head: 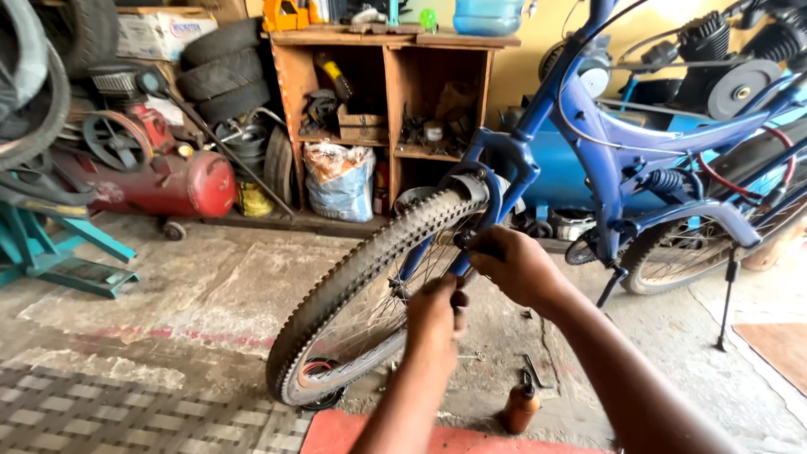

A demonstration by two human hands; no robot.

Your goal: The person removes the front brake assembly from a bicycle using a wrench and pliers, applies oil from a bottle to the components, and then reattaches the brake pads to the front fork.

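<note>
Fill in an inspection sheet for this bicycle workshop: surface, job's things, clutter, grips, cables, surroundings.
Surface: concrete floor, stained and patchy; red mat at the near edge.
Job's things: blue bicycle, front wheel on the floor.
Clutter: small brown bottle and a wrench lying near the wheel.
Grips: left hand and right hand both closed at the fork; what they hold is hidden.
Cables: brake cable looping off the frame.
Surroundings: wooden shelf, stacked tyres, red compressor, sack.
</note>
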